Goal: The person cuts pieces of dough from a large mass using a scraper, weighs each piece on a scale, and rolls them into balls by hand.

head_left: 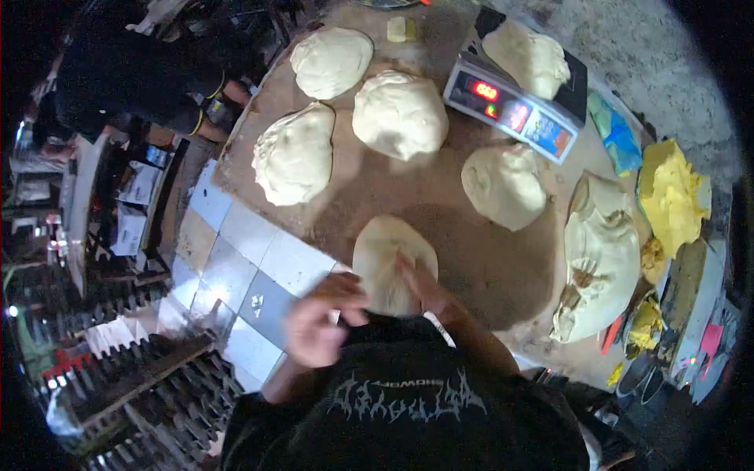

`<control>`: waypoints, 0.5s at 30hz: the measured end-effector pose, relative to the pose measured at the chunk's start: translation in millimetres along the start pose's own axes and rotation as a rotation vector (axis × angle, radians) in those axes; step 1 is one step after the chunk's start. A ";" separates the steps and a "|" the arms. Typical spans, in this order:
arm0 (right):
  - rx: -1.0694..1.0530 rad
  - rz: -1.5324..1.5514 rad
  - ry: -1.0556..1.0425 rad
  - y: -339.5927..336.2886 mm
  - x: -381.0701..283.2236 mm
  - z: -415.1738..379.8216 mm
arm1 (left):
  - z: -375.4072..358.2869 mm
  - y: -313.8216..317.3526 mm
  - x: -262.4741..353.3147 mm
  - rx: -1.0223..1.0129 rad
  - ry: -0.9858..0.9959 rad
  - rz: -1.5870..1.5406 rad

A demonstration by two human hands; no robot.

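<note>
A round piece of dough lies on the table edge directly in front of me, its surface smeared by motion. My right hand rests on its right side, fingers stretched out over the dough. To the left of that dough, raised near my chest, is my left hand; motion blurs it, and I cannot make out its fingers clearly. Another piece of dough sits farther up on the right. A digital scale with lit red digits bears a dough lump.
Several dough lumps, one of them a large mound, lie across the brown tabletop. On the right are a folded dough slab and a yellow block of fat. Another person's arm shows at upper left, above tiled surface.
</note>
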State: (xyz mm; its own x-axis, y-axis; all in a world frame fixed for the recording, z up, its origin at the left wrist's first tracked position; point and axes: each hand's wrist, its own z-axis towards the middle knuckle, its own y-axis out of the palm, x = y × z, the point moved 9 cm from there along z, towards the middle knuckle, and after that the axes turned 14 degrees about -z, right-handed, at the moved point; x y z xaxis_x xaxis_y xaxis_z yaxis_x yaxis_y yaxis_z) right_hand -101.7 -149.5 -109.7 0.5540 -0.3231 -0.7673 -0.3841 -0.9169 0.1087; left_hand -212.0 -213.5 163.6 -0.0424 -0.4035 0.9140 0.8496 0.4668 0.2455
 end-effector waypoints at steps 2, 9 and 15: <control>-0.020 0.489 0.131 0.6 -21.2 -5.6 | -33.2 45.9 -46.0 -0.375 -0.096 0.714; 0.462 0.052 -0.445 -16.0 -73.5 -97.9 | 8.7 -37.8 -233.1 -0.290 -0.348 0.869; 0.398 -0.443 -0.407 -53.9 -101.5 47.3 | 53.0 -82.1 -272.4 -0.548 -0.484 0.462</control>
State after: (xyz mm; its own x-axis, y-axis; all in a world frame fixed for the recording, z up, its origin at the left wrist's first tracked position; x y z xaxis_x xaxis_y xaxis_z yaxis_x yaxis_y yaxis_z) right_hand -172.2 -56.2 -67.5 0.4311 0.2437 -0.8688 -0.4700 -0.7613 -0.4468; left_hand -298.1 -100.2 -88.4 0.2565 0.1712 0.9513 0.9652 0.0059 -0.2613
